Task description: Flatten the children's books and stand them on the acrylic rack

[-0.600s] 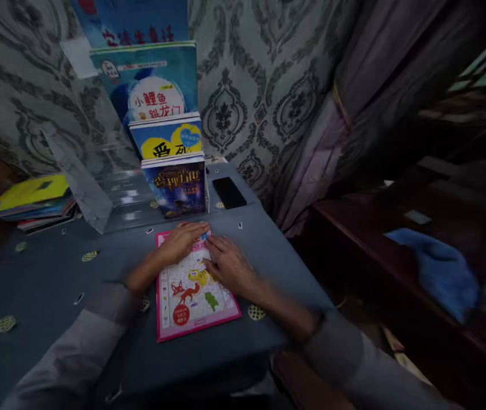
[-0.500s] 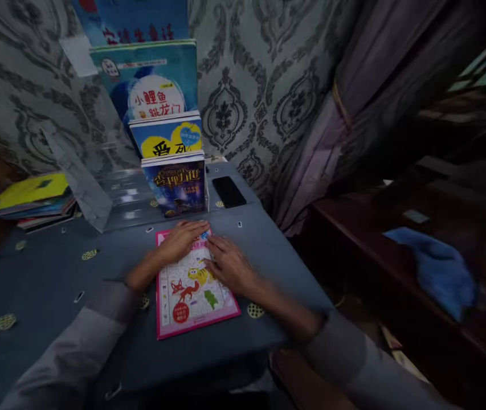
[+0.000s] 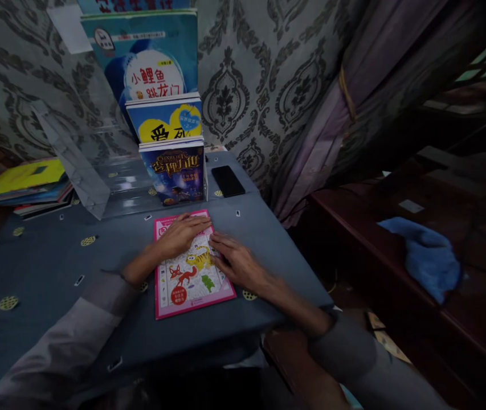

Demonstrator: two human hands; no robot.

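A pink-bordered children's book (image 3: 189, 282) with a fox and a tiger on its cover lies flat on the blue-grey table (image 3: 46, 267). My left hand (image 3: 180, 234) rests palm down on the book's upper half, fingers stretched out. My right hand (image 3: 236, 263) lies flat on the book's right edge, fingers pointing left. Neither hand grips anything. Just behind the book, a clear stepped stand (image 3: 97, 182) shows three books: a dark blue one (image 3: 177, 173) in front, a yellow-and-blue one (image 3: 166, 119), and a tall light blue one (image 3: 148, 57).
A black phone (image 3: 228, 181) lies on the table right of the stand. A stack of flat books (image 3: 24, 185) sits at the far left. Patterned wallpaper and a curtain (image 3: 323, 114) stand behind. A blue cloth (image 3: 426, 256) lies on a dark wooden surface at right.
The view has tilted, so everything sits a bit higher in the picture. Both hands stay flat on the pink book, the left having shifted slightly toward its top edge.
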